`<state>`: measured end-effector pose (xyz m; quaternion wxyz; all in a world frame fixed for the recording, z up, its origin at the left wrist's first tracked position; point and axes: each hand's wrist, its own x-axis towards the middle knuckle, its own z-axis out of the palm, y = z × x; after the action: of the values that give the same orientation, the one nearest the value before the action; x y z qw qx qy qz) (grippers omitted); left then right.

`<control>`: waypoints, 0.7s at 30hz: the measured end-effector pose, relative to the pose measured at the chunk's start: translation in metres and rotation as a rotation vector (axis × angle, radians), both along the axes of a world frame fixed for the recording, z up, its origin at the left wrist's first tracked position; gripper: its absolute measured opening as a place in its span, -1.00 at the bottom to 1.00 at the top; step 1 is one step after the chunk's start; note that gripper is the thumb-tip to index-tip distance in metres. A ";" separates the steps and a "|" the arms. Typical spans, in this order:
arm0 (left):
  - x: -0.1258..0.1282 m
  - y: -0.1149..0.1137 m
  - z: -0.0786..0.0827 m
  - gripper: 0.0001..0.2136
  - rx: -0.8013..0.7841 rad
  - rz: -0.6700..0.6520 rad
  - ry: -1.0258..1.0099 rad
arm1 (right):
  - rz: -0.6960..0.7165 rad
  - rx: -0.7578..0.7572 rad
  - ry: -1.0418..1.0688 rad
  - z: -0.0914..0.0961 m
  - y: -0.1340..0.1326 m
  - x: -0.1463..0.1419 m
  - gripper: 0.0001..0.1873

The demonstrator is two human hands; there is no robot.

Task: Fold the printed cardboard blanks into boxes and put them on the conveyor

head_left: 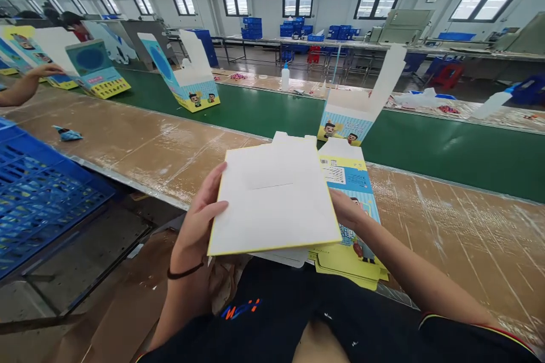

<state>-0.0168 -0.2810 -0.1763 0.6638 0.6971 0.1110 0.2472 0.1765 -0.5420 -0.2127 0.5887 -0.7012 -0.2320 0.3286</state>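
A cardboard box (pixel 272 210) with a white face and thin yellow edges is held in front of my chest. My left hand (pixel 208 204) grips its left edge, thumb on the white face and the other fingers mostly out of sight. At the right edge, my right hand (pixel 346 210) reaches behind the box, so its fingers are hidden. White flaps stick out beyond the far edge. Beneath and to the right lies a stack of flat printed cartons (pixel 353 261) in yellow and blue.
A green conveyor belt (pixel 264 119) carries opened printed boxes (pixel 198 96), one (pixel 347 122) just beyond my hands. Blue crates (pixel 42 193) stand at left. A co-worker's hand (pixel 46 71) touches a box at far left. White bottles (pixel 285 76) stand across the belt.
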 end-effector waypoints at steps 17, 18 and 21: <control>0.076 0.001 -0.063 -0.38 0.479 0.160 0.281 | -0.781 0.381 -1.122 0.156 -0.124 0.038 -0.57; 0.081 -0.003 -0.072 -0.39 0.576 0.163 0.391 | -0.827 0.262 -1.172 0.153 -0.133 0.052 -0.65; 0.086 -0.014 -0.093 -0.41 0.817 0.134 0.618 | -0.926 -0.178 -1.265 0.141 -0.155 0.104 -0.87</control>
<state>0.0694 -0.2955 -0.2689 0.2562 0.9313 0.2409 0.0948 0.2803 -0.6971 -0.0714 0.3637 -0.8247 -0.1799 -0.3939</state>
